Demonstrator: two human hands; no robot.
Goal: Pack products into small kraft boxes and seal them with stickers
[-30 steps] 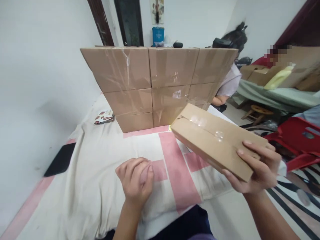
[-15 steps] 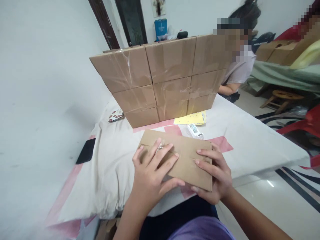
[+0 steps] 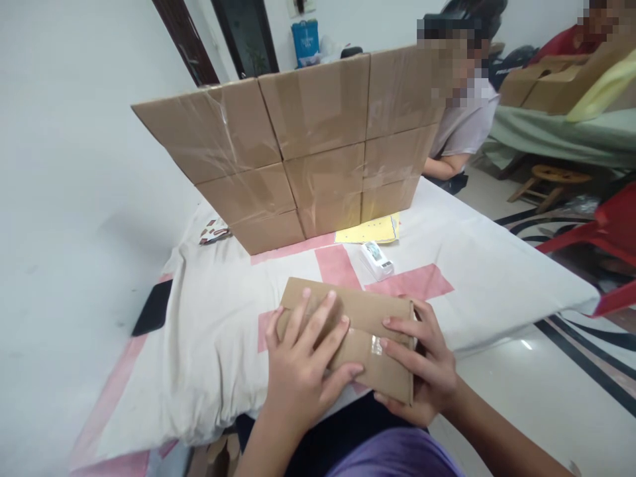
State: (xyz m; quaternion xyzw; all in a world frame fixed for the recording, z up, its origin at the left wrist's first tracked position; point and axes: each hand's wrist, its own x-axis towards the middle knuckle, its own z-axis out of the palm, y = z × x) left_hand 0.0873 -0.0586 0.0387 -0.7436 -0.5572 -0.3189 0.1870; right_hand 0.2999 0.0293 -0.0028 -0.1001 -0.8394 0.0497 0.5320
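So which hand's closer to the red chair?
Right: the right hand holds the box at the end nearer the red chair; the left hand lies on the farther end.

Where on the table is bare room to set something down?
Bare cloth stretches from the white device to the table's right edge; a rumpled patch separates the black slab from the left hand. Crowded where the yellow sheet lies by the taped stack and around the held box.
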